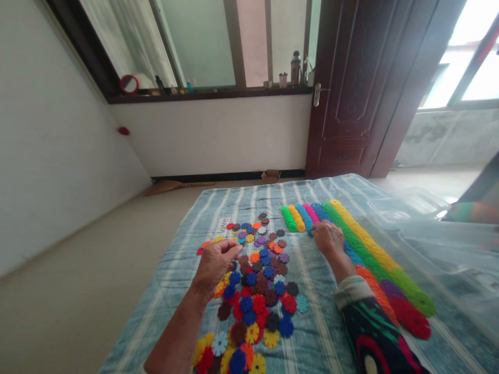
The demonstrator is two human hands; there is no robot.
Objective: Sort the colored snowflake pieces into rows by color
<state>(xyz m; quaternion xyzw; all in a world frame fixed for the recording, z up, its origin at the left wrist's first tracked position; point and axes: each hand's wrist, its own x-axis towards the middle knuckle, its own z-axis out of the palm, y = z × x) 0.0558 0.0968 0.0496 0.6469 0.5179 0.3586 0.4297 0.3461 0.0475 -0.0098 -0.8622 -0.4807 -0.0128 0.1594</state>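
**Pale-walled room, blue-and-white striped cloth (323, 311), both your hands over coloured discs**

Beyond your hands, a dark red wooden door (351, 78) stands beside a window ledge (218, 95) holding a red-rimmed round mirror (129, 84) and a dark metallic flask (296, 68).

On the cloth, your bare left hand (218, 262) hovers over the far left part of a scattered spread of multicoloured, notched plastic discs (259, 303). Its thumb and fingertips are drawn nearly together; you can't tell from this view whether a disc is between them. The spread runs from just beyond that hand back toward you, between your forearms, with discs overlapping.

Your right hand (329, 238) is bent down, fingers bunched, at the near end of a short blue row of overlapping plastic discs (304, 215). Whether it grips one is hidden.

Short green (289, 219), yellow (297, 218) and pink (311, 213) disc rows lie beside that blue one. Longer green (353, 244) and yellow (362, 234) disc rows slant past your right hand's outer side. Farther right sit clear plastic containers (424, 239).
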